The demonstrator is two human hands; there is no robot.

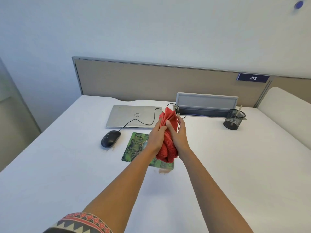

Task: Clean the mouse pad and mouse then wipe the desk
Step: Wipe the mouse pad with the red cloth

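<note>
Both hands are raised over the worktop [218, 165] with a bunched red cloth [167, 145] upright between them. The left hand [155, 137] wraps its fingers round one side, while the right hand [179, 139] pinches the other, thumb across the front and fingers lying along the back. The cloth's folded top fans out above the fingers. Directly beneath lies the green patterned mouse pad [134, 148], flat on the worktop and partly hidden by the forearms. The black mouse [110, 138] sits off the pad, just to its left, and its cable [143, 123] trails over the lid of the closed laptop [131, 115] behind. Brownish crumbs [164, 171] lie at the pad's near edge, and a fainter smear shows beside the mouse. A mesh pen holder [234, 119] stands well apart to the right. The cloth looks to be getting folded into a wad before wiping, so no cleaning is judged done yet. The risks: a thin pad may slide or buckle under a one-handed wipe unless pinned, a loose wad could sweep crumbs onto the worktop or under the laptop, and a careless pass could snag the cable and drag the mouse.
</note>
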